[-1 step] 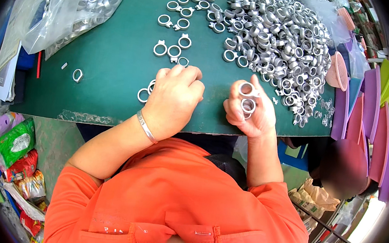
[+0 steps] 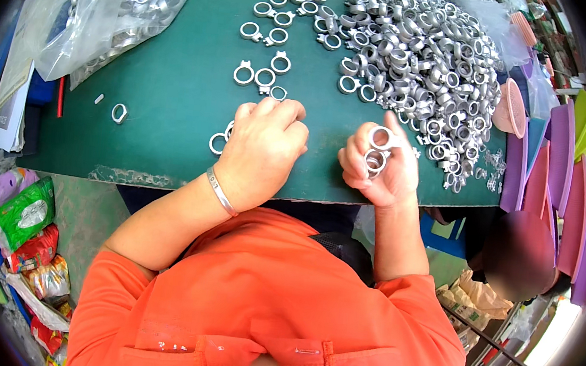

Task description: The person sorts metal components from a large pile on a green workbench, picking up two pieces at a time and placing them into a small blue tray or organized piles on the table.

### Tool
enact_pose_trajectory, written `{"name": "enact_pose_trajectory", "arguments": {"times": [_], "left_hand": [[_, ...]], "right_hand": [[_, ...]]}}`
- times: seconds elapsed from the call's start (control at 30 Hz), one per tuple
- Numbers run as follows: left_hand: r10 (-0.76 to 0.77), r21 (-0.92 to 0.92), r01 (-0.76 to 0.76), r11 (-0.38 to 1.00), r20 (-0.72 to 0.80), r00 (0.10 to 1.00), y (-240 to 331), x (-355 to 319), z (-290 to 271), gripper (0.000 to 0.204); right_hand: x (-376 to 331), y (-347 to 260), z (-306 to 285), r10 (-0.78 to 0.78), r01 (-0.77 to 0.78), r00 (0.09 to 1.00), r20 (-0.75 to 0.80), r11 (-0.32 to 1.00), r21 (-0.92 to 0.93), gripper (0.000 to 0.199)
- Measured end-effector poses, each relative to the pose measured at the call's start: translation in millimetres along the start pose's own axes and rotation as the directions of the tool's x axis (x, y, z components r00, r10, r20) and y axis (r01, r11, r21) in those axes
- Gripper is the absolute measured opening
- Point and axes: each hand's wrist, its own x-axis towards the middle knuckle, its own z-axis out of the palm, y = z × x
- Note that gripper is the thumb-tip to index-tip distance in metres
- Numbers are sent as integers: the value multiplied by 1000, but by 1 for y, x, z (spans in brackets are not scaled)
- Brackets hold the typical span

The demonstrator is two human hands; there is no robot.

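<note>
Over the green table (image 2: 174, 103) my left hand (image 2: 266, 149) is closed, knuckles up, with its fingers curled in. Whatever its fingertips grip is hidden. Beside that hand, a few grey metal rings (image 2: 211, 142) lie partly covered by it. My right hand (image 2: 400, 170) is turned palm up near the table's front edge. Its fingers are wrapped round metal rings (image 2: 378, 150), at least two, stacked one above the other. Beyond my left hand, loose rings with small lugs (image 2: 264, 86) are spread in a rough column.
A large heap of similar rings (image 2: 416, 54) covers the right back. Tiny clear pieces (image 2: 494, 181) lie near the right edge. Plastic bags (image 2: 126, 22) with more rings fill the left back. One lone ring (image 2: 124, 114) lies at left. Coloured baskets (image 2: 514, 167) line the right side.
My right hand has shifted very slightly to the right, and the rings in it have tilted a little. My left hand looks the same.
</note>
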Motion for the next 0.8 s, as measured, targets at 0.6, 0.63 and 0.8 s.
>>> {"name": "enact_pose_trajectory", "arguments": {"times": [0.6, 0.63, 0.8], "left_hand": [[-637, -969, 236, -71, 227, 737, -38, -27, -41, 30], [-620, -958, 206, -198, 285, 731, -38, -27, -41, 29], [-497, -824, 112, -556, 437, 750, -38, -32, -38, 25]], "right_hand": [[49, 30, 36, -387, 74, 891, 239, -396, -915, 17], [49, 26, 33, -387, 107, 903, 185, -213, -971, 16], [35, 18, 38, -82, 2, 988, -134, 859, -511, 24]]}}
